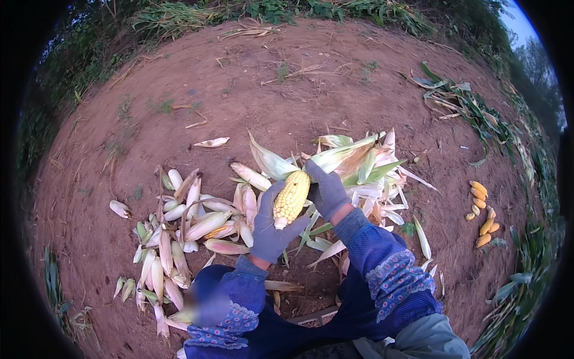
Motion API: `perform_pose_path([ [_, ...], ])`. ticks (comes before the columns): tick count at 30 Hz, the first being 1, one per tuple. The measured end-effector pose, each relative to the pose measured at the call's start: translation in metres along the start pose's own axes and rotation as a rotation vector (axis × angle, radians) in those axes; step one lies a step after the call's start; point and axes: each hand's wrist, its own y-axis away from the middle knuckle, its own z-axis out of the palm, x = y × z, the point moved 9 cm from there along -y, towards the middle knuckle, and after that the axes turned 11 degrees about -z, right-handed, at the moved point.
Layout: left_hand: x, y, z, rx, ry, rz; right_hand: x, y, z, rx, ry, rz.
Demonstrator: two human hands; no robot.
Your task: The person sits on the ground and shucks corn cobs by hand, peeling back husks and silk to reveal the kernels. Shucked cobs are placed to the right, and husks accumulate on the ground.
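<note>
My left hand point(274, 229), in a grey glove, holds a yellow corn cob point(292, 197) with its kernels bare and its narrow end towards me. Pulled-back green and pale husk leaves point(271, 159) spread from the cob's far end. My right hand point(327, 188), gloved too, is closed around the husk at that end. To the left lies a heap of unpeeled corn ears point(208, 225), one showing yellow kernels through its husk. Stripped husks point(376, 179) are piled just beyond and right of my right hand.
Several bare yellow cobs point(485, 229) lie on the reddish soil at the right. Green corn leaves point(475, 107) lie at the far right, with more along the right edge. A lone husked ear point(119, 209) sits left of the heap. Part of a low frame point(316, 317) shows between my legs.
</note>
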Motion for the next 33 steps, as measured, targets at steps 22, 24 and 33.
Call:
perform_pose_path([
  [22, -0.050, 0.008, 0.010, -0.017, 0.377, -0.645, -0.002, 0.011, 0.021, -0.101, -0.041, -0.035],
  [24, -0.042, 0.000, 0.003, 0.009, 0.067, -0.439, 0.002, 0.001, 0.018, -0.117, -0.173, 0.047],
  [33, -0.038, -0.002, 0.019, -0.004, -0.448, -0.360, -0.018, -0.005, -0.004, 0.173, -0.110, -0.091],
])
